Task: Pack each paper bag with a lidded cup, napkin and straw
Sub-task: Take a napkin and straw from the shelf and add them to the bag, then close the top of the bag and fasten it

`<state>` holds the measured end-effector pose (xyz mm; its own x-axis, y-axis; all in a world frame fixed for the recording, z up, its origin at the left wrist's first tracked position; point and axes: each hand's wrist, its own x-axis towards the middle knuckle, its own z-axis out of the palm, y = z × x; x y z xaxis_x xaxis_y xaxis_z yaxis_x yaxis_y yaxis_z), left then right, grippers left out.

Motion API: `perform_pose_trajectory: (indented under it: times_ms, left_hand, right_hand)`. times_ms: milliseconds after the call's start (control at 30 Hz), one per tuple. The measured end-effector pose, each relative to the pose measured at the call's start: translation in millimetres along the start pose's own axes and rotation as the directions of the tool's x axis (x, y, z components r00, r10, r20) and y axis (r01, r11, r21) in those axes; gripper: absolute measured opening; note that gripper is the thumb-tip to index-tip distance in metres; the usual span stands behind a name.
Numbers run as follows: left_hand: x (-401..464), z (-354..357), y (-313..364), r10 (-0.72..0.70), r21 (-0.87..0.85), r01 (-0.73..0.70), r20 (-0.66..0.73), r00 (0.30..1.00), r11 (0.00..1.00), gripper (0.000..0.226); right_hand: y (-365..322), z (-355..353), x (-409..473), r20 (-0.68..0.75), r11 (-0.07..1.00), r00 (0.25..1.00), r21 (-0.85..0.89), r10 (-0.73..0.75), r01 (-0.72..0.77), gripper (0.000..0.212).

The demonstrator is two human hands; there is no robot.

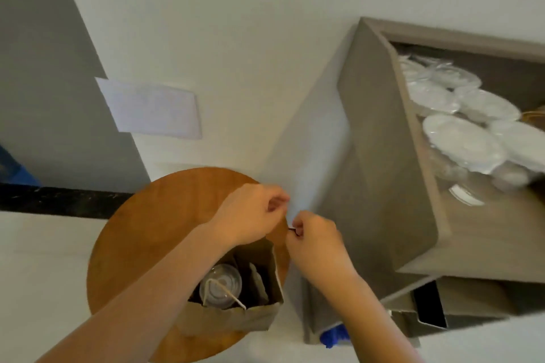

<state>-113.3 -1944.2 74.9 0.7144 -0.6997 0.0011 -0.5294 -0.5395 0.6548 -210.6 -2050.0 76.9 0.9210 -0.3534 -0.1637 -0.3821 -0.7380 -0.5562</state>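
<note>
Meanwhile, left hand (250, 212) and right hand (312, 237), fingers curled, pinching something small and dark above the open paper bag (236, 315); cannot tell what. Lidded cup (220, 284) already inside. Risk: nudging the light bag over, tipping the cup.

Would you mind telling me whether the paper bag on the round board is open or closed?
Open: the paper bag stands with its mouth spread, the lidded cup visible inside.
</note>
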Motion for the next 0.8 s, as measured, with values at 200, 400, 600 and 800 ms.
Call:
perform_pose_trajectory:
  times_ms: [200, 400, 600, 800]
  left_hand:
    - [15.5, -11.0, 126.3, 0.339, -0.144, -0.341, -0.037, 0.94, 0.929, 0.016]
    - [38.2, 6.2, 208.5, 0.522, 0.066, -0.522, 0.016, 0.853, 0.85, 0.02]
    - [91.2, 41.7, 278.2, 0.567, 0.319, -0.566, 0.1, 0.818, 0.76, 0.024]
    - [150.9, 68.5, 320.7, 0.522, 0.408, -0.498, 0.06, 0.851, 0.765, 0.024]
  right_hand:
    - [10.5, -101.8, -53.2, -0.32, 0.996, 0.947, 0.084, 0.027, 0.0, 0.006]
    - [58.2, -176.2, -80.0, -0.437, 0.986, 0.887, 0.131, 0.151, -0.103, 0.004]
    - [129.4, -236.4, -70.5, -0.481, 0.98, 0.854, 0.061, 0.197, -0.192, 0.006]
    - [212.3, -291.6, -15.5, -0.468, 0.95, 0.827, 0.166, 0.311, -0.263, 0.013]
